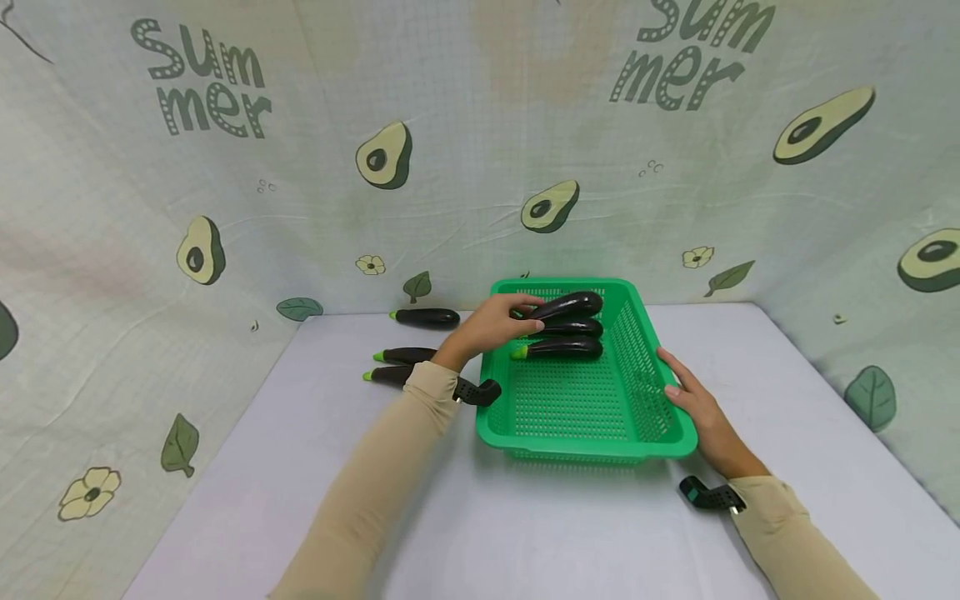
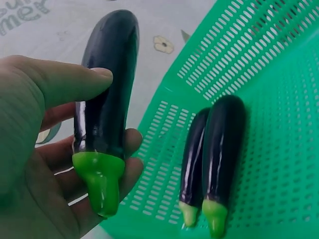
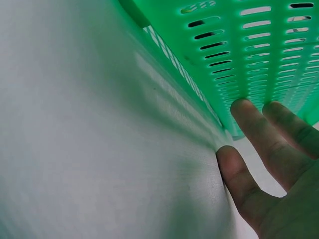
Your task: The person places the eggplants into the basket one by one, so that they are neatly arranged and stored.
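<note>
My left hand [image 1: 495, 323] holds a glossy dark eggplant [image 2: 107, 119] with a green stem, thumb on one side and fingers on the other. It is over the left part of a green perforated plastic basket [image 1: 577, 447]. Inside, two more eggplants, a nearer one [image 1: 570, 348] and a farther one [image 1: 581, 328], lie side by side. At the basket's right side, my right hand [image 1: 708, 421] grips the rim with its thumb on top. In the right wrist view, fingers [image 3: 269, 144] reach along the outer wall, one low by the tabletop.
Left of the basket, three eggplants lie on the white table [image 1: 300, 467]: one at the back [image 1: 427, 317] and two nearer ones [image 1: 405, 356], partly behind my left arm. A printed cloth [image 1: 465, 108] hangs along the table's back edge.
</note>
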